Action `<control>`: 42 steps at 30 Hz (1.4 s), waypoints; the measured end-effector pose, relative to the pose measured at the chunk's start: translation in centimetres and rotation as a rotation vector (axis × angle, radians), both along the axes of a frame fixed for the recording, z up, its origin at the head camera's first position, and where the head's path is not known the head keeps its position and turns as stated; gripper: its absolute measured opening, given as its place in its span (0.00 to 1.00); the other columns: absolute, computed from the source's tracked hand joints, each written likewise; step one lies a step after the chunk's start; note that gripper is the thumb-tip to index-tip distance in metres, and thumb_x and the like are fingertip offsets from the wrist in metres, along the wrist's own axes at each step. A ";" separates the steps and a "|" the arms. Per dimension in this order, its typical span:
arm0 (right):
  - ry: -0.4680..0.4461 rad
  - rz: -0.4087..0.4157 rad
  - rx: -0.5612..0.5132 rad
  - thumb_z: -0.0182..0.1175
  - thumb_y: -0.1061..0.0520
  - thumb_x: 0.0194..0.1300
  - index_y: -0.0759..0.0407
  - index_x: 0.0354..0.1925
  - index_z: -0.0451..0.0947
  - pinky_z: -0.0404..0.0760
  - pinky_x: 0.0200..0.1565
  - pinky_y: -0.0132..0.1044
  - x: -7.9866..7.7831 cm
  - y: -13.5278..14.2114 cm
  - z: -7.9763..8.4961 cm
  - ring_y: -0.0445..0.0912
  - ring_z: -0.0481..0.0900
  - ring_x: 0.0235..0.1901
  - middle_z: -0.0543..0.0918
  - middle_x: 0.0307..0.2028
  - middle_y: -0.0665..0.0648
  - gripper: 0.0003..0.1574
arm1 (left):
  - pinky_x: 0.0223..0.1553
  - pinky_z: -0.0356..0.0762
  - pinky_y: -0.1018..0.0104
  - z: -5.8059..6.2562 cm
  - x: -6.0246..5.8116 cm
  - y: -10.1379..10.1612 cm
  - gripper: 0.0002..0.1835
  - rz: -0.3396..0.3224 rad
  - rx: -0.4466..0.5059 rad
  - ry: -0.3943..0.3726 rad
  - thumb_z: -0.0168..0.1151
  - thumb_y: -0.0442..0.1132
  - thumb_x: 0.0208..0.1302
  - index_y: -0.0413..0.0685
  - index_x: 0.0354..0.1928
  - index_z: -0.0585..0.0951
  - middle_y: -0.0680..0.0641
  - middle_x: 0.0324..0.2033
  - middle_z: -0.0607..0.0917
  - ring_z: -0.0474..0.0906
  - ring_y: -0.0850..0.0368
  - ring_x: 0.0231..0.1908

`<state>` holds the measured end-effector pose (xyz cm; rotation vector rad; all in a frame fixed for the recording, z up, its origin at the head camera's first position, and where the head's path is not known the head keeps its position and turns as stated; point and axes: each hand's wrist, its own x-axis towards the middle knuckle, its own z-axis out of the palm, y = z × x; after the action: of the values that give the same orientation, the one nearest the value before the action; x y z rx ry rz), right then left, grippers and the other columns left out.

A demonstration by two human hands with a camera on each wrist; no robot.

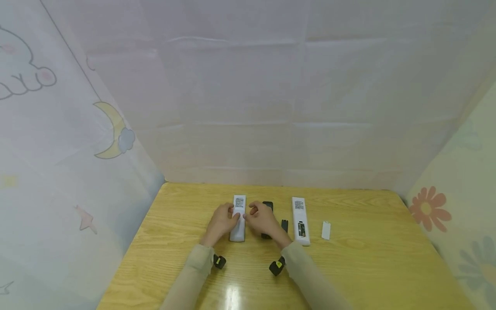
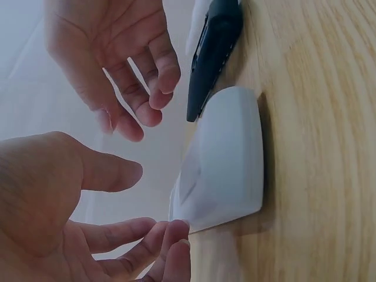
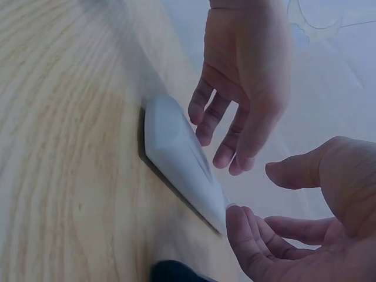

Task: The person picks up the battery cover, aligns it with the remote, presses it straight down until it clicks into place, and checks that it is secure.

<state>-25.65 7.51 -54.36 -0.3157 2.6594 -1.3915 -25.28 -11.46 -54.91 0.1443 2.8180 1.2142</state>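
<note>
A white remote control [image 1: 239, 217] lies back side up on the table, with printed labels near its far end. On its left side is my left hand [image 1: 224, 219], fingers loosely bent, fingertips right at the remote's edge in the left wrist view. My right hand [image 1: 261, 218] hovers at the other side, thumb and fingers apart with nothing between them. Both thumbs point inward over the remote's body. Partly hidden behind the right hand is a black remote control [image 1: 267, 206]. In the right wrist view the white remote [image 3: 176, 158] rests flat on the wood.
Right of the hands lie a small black battery cover [image 1: 284, 225], a second white remote [image 1: 299, 209] with batteries [image 1: 302, 229] showing in its uncovered compartment, and a white battery cover [image 1: 326, 230]. A patterned cloth wall [image 1: 248, 150] stands behind the wooden table [image 1: 368, 267].
</note>
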 end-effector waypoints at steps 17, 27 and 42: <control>0.073 -0.038 0.002 0.69 0.56 0.73 0.71 0.67 0.75 0.86 0.45 0.43 0.7 3.4 2.2 0.46 0.83 0.42 0.84 0.48 0.63 0.31 | 0.42 0.83 0.57 1.3 0.3 1.1 0.27 -0.024 0.055 0.010 0.65 0.42 0.76 0.32 0.69 0.76 0.38 0.54 0.84 0.81 0.52 0.41; 0.100 -0.043 0.017 0.69 0.56 0.74 0.68 0.69 0.74 0.88 0.41 0.40 1.1 5.3 2.0 0.48 0.84 0.43 0.83 0.49 0.63 0.32 | 0.41 0.86 0.58 1.5 0.5 1.6 0.28 -0.044 0.090 0.001 0.64 0.42 0.77 0.34 0.71 0.74 0.39 0.54 0.83 0.83 0.49 0.44; 0.094 -0.068 0.040 0.69 0.58 0.73 0.69 0.69 0.74 0.90 0.44 0.45 1.1 8.3 1.4 0.55 0.88 0.47 0.83 0.52 0.67 0.32 | 0.42 0.88 0.56 1.8 0.7 3.0 0.28 -0.098 0.131 -0.010 0.62 0.42 0.79 0.33 0.73 0.72 0.38 0.57 0.82 0.85 0.48 0.47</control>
<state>-24.59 15.85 -52.93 -0.2955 2.7947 -1.3735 -24.56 -8.48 -53.10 0.2786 2.6875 1.3719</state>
